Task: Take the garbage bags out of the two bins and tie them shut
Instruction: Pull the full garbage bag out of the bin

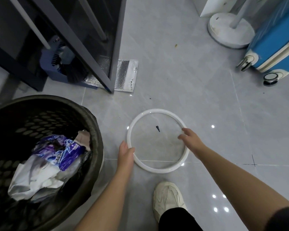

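Observation:
A dark perforated bin (90,117) stands at the lower left, lined with a black garbage bag (83,189) whose edge folds over the rim. Inside lie white paper and a purple wrapper (63,150). A white plastic ring (158,170) lies flat on the grey floor in the middle. My left hand (125,154) grips the ring's left side, thumb over the rim. My right hand (190,137) rests on the ring's right side with fingers spread and relaxed. A small dark object (157,128) lies on the floor inside the ring.
A dark glass-door frame (113,52) stands open at the upper left, with a blue dustpan and broom (63,64) behind it and a silver foil mat (126,75) at its foot. A white fan base (230,30) and blue suitcase (274,44) stand at the upper right. My shoe (167,197) is below the ring.

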Action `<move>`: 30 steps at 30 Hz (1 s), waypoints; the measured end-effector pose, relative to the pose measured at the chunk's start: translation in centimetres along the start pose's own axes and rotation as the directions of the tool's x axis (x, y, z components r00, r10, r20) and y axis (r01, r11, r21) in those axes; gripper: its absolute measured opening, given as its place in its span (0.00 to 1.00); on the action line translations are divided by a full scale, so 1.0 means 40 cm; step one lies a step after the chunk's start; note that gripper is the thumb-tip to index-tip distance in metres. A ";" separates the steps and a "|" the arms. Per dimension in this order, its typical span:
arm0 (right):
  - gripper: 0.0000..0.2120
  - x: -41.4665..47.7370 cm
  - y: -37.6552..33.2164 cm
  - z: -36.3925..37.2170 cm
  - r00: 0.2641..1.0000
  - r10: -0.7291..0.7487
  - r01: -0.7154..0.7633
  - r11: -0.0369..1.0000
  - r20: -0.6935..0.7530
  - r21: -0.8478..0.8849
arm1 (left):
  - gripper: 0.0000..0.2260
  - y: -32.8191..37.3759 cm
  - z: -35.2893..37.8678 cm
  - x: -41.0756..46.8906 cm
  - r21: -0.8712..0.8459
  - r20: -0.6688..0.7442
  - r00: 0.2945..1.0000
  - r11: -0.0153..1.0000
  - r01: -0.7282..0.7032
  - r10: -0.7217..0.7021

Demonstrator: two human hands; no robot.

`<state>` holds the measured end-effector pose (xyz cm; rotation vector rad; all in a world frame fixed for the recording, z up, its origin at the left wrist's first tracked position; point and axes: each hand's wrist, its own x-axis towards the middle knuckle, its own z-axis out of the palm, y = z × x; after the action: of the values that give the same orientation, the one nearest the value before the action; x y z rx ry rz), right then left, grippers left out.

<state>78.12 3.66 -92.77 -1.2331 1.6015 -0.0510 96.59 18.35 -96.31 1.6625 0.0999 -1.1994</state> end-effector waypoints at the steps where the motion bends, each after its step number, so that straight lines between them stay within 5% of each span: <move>1: 0.27 -0.017 -0.022 0.010 0.999 -0.025 0.026 1.000 0.035 -0.012 | 0.25 0.001 -0.005 -0.020 -0.049 -0.004 1.000 0.999 0.002 -0.002; 8: 0.19 -0.193 -0.216 0.169 0.885 -0.133 0.120 0.991 0.447 0.057 | 0.16 0.030 -0.078 -0.207 -0.524 0.027 0.994 0.845 0.106 -0.108; 14: 0.17 -0.305 -0.291 0.321 0.781 -0.047 -0.080 0.981 0.623 0.175 | 0.11 0.076 -0.146 -0.315 -0.789 0.031 0.994 0.608 0.090 -0.106; 24: 0.08 -0.415 -0.275 0.396 0.806 0.048 -0.230 0.944 0.590 0.238 | 0.13 0.071 -0.225 -0.394 -0.941 -0.008 0.989 0.334 0.042 -0.149; 30: 0.05 -0.460 -0.264 0.416 0.848 0.003 -0.244 0.889 0.530 0.387 | 0.09 0.077 -0.230 -0.409 -0.895 -0.105 0.977 0.445 -0.012 -0.185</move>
<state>95.61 20.58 -81.20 -0.6970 1.1058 0.0037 96.21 31.43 -82.52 0.7773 0.8271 -0.7844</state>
